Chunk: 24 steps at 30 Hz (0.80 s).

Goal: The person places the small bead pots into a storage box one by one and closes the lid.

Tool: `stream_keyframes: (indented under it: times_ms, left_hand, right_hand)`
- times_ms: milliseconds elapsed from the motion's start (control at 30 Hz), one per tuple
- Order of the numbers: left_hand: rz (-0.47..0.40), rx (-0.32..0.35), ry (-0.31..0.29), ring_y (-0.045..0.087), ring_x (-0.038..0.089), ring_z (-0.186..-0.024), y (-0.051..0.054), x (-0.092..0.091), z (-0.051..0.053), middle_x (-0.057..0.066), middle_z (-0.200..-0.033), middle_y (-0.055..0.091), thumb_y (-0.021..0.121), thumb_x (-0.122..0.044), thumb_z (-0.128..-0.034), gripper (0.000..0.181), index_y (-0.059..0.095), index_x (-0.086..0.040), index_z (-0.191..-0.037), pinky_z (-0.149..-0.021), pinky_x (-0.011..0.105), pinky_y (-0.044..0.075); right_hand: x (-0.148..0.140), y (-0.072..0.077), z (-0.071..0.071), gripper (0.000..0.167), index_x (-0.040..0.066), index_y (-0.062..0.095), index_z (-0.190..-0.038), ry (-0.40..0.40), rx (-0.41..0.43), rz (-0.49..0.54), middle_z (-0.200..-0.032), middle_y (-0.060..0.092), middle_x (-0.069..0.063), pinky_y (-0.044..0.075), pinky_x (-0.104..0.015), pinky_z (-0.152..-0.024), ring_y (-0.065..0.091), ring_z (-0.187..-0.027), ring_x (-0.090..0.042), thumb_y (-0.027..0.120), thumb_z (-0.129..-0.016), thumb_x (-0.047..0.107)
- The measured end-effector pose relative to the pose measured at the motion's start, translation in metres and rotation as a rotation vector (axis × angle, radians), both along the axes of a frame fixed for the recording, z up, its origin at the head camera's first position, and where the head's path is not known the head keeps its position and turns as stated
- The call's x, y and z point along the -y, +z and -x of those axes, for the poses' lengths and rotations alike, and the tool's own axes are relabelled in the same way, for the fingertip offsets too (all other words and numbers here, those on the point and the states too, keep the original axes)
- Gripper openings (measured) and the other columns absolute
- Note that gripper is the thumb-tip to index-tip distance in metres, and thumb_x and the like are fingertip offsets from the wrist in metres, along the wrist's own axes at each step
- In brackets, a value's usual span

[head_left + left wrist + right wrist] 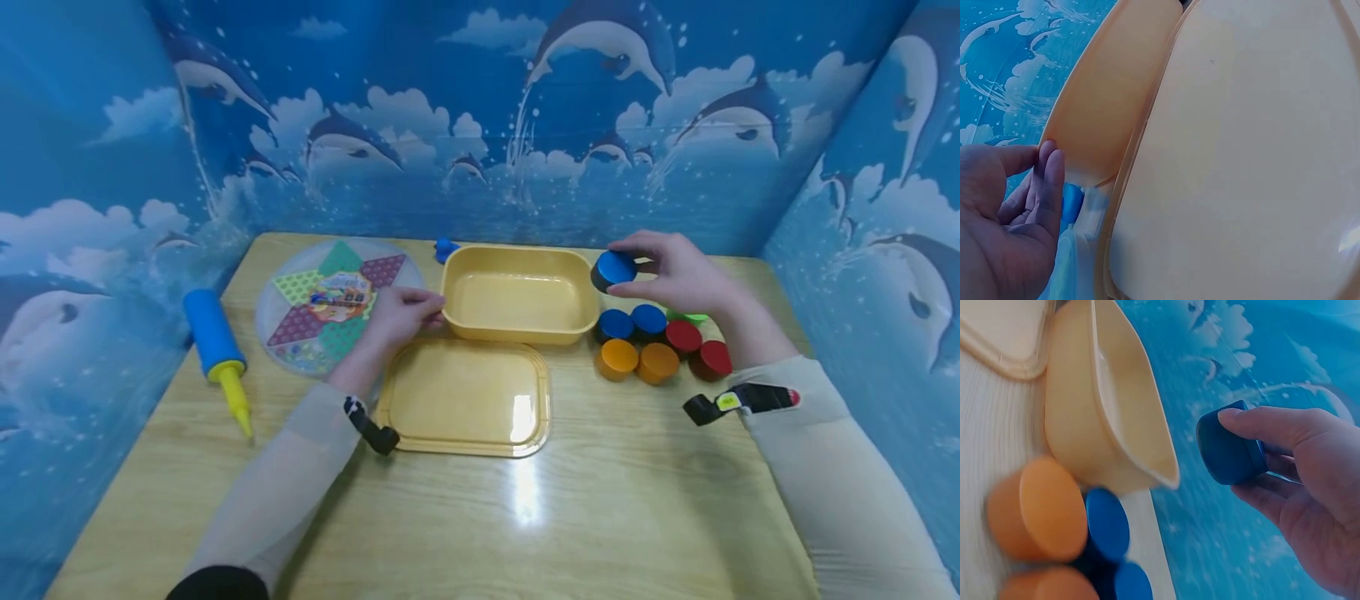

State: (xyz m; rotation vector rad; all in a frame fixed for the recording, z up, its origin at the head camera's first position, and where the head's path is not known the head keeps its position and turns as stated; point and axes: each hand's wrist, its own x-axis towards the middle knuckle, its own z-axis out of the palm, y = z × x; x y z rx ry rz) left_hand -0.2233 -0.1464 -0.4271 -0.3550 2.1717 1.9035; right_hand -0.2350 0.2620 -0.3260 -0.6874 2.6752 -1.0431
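Head view — three blue cylinders (617, 268), one tub (517, 332), two hands (682, 273).

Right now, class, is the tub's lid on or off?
Off: the lid lies on the table in front of the tub, whose inside shows.

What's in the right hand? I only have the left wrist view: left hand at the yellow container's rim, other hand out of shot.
Observer: The right hand holds a blue round block.
Operator: Is it touching the container?
Observer: No. The right wrist view shows a gap between the block and the yellow container.
Operator: More blocks out there?
Observer: Six more show on the table near the container's right end in the head view: two blue blocks, two orange blocks and two red blocks.
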Motion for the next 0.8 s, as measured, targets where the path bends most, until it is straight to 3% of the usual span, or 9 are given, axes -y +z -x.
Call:
stream_keyframes:
  times_ms: [333,800]
  left_hand:
    - [-0.030,-0.012,0.019,0.075,0.016,-0.077,-0.002,0.001,0.001,0.021,-0.105,0.074,0.075,-0.008,-0.1008,0.026,0.073,0.007,-0.121,-0.079,0.031,0.066]
    - [0.000,-0.036,0.028,0.075,0.016,-0.073,-0.002,-0.003,-0.001,0.023,-0.101,0.075,0.073,-0.007,-0.1015,0.025,0.073,0.010,-0.120,-0.076,0.030,0.067]
  right_hand:
    - [0.064,-0.020,0.037,0.063,0.000,0.057,-0.149,0.083,0.077,-0.026,-0.144,0.060,-0.018,0.053,-0.054,-0.109,0.060,-0.129,-0.034,0.083,-0.095,0.020]
    - [0.142,-0.047,0.065,0.064,-0.002,0.059,-0.147,0.167,0.088,-0.040,-0.141,0.063,-0.018,0.058,-0.047,-0.103,0.062,-0.126,-0.032,0.086,-0.093,0.021]
